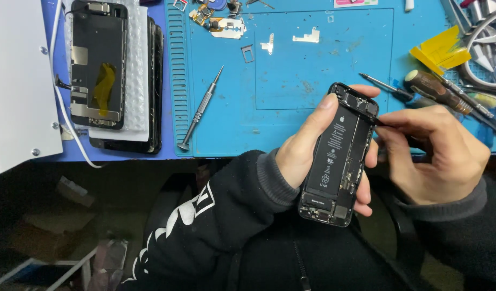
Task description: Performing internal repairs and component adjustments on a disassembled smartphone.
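Observation:
My left hand (304, 153) grips an opened black phone body (339, 156) with its battery and inner parts facing up, held above the near edge of the blue work mat (291, 108). My right hand (436, 153) pinches a thin dark tool (381, 123) whose tip touches the phone's upper right edge. Both sleeves are dark.
A grey screwdriver (200, 110) lies on the mat left of the phone. A stack of phone screens (100, 64) rests at the far left on bubble wrap. Small metal brackets (306, 37), a brown-handled screwdriver (436, 89), yellow picks (439, 51) and more tools sit at the back and right.

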